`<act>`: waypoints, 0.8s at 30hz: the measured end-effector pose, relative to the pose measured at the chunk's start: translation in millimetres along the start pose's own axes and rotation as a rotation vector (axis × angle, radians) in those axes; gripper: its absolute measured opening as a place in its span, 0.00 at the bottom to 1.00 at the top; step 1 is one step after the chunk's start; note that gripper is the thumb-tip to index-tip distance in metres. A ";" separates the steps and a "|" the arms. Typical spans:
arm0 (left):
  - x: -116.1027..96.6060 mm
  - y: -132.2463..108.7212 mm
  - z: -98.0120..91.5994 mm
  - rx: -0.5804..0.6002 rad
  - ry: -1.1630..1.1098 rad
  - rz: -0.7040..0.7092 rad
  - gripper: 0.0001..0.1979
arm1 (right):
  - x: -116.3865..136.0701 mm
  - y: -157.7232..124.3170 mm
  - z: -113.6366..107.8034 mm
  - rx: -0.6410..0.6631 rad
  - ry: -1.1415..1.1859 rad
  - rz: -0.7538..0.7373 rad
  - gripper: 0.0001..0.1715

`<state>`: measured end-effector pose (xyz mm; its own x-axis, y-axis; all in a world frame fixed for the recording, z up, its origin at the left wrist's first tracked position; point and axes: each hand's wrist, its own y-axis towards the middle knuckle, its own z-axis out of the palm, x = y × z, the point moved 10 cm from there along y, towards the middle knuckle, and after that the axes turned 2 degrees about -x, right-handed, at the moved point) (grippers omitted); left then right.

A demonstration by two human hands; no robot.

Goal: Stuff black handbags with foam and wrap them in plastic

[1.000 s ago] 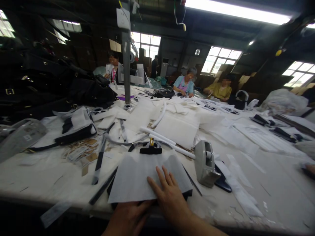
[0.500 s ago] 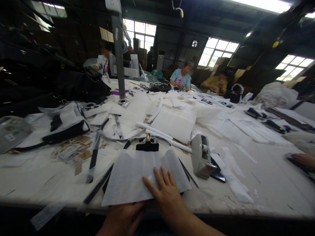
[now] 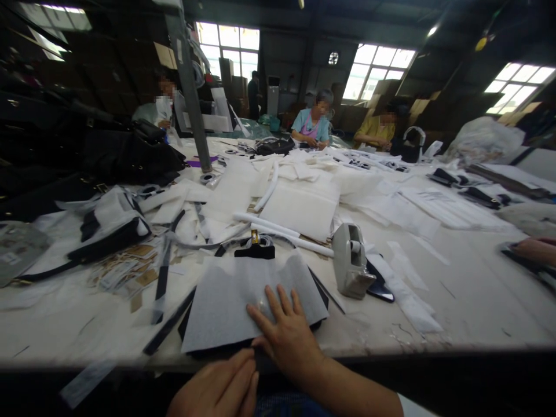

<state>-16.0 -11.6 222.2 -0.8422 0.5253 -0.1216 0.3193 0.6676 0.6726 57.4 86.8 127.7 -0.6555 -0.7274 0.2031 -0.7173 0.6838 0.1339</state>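
Note:
A black bag (image 3: 217,350) lies flat at the table's front edge, with a thin white foam-like sheet (image 3: 226,301) over most of it. Its black lower edge and side corners show past the sheet, and a black flap with a gold clasp (image 3: 255,250) sticks out at the top. My right hand (image 3: 289,333) rests on the sheet, fingers spread. Just below the bag's front edge is my left hand (image 3: 219,382), its fingers pressed together close to my right thumb. Whatever it may pinch is hidden.
A grey tape dispenser (image 3: 350,263) stands right of the bag. Black straps (image 3: 167,278) and brown tags (image 3: 143,278) lie to the left, white sheets (image 3: 299,205) behind. A metal post (image 3: 191,98) rises at the back left. Co-workers (image 3: 310,124) sit across; another person's hand (image 3: 538,250) is at right.
My left hand has come out from under the bag's front edge, its fingers now closed together. More of the bag's black lower edge shows. My right hand stays on the sheet.

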 end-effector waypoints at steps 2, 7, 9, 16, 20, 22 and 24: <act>13.8 17.8 10.2 0.062 0.046 -0.041 0.14 | 0.7 0.4 -2.6 -0.009 0.010 0.001 0.39; 44.5 13.8 76.9 0.287 0.155 0.094 0.23 | 2.3 -0.7 -3.0 0.003 0.063 0.007 0.45; 55.1 -0.7 95.1 0.332 0.163 0.093 0.25 | 1.8 -0.8 -6.6 0.015 0.109 0.015 0.49; 66.8 -16.7 101.4 0.385 0.094 -0.024 0.28 | -20.6 15.9 -37.6 0.133 0.223 0.010 0.22; 68.3 -13.5 102.2 0.437 0.079 -0.063 0.27 | -37.4 22.3 -41.9 0.127 0.178 -0.057 0.23; 68.1 -13.3 102.5 0.445 0.071 -0.077 0.27 | -35.2 17.6 -37.1 0.117 0.137 -0.163 0.27; 67.6 -13.9 102.3 0.444 0.053 -0.090 0.27 | -32.9 10.4 -28.9 0.132 0.130 -0.236 0.30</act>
<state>-33.0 68.5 130.0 -0.8926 0.4347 -0.1197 0.3894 0.8771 0.2814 78.4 119.5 150.5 -0.4369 -0.8462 0.3050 -0.8765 0.4767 0.0672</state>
